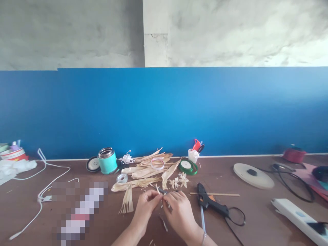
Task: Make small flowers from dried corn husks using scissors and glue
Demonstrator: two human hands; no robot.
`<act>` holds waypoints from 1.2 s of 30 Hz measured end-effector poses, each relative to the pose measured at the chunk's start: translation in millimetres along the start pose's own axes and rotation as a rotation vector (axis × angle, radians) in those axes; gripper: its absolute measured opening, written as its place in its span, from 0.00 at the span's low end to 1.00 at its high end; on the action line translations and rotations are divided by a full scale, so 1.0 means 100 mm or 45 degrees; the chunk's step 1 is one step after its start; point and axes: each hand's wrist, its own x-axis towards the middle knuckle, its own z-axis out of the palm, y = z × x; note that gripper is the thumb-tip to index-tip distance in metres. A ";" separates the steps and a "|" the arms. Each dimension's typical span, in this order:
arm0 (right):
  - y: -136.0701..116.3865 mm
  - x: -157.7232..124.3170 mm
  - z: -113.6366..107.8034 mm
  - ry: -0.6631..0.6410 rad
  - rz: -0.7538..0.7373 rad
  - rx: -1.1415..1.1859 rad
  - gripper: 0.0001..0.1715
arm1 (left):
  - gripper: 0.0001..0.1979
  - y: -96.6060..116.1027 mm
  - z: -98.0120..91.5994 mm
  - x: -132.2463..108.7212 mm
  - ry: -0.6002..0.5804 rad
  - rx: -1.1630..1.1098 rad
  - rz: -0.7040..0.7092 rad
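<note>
My left hand (pixel 147 206) pinches a narrow pale strip of dried corn husk (pixel 157 188), whose tip sticks up above the fingers. Against it, my right hand (pixel 180 210) is closed, its fingertips at the same small piece and mostly hiding it. Just beyond the fingers lie white husk flowers (pixel 183 179) and a pile of dried corn husks (pixel 146 172). One husk piece (pixel 127 201), cut into a fringe, rests left of my hands. Beneath them a thin, shiny metal tool (pixel 164 223) shows in part; its kind is unclear.
A black glue gun (pixel 212 203) and a thin wooden stick (pixel 217 194) lie at right, near a power strip (pixel 299 218). Behind stand a green ribbon spool (pixel 186 165), a white cup (pixel 193 155) of pens and a turquoise jar (pixel 107 163). White cables (pixel 43 191) lie left.
</note>
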 end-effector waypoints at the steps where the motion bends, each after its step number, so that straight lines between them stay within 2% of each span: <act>1: 0.00 0.00 0.00 -0.001 0.003 0.000 0.11 | 0.13 -0.01 0.00 0.00 -0.013 -0.016 -0.009; 13: -0.03 0.00 -0.03 -0.151 0.174 0.155 0.12 | 0.14 0.05 -0.01 -0.01 -0.040 -0.008 0.043; 19: -0.04 0.05 -0.03 -0.294 0.579 0.708 0.10 | 0.13 0.08 -0.01 -0.03 -0.049 -0.013 0.046; 22: -0.02 0.08 -0.02 -0.307 0.698 0.843 0.12 | 0.13 0.09 -0.01 -0.03 -0.064 -0.034 0.028; 30: -0.04 0.11 -0.06 -0.326 0.784 0.862 0.14 | 0.14 0.06 -0.01 -0.02 -0.092 -0.060 0.023; 36: -0.06 0.11 -0.07 -0.386 0.786 1.068 0.15 | 0.16 0.03 -0.01 -0.02 -0.095 -0.152 -0.025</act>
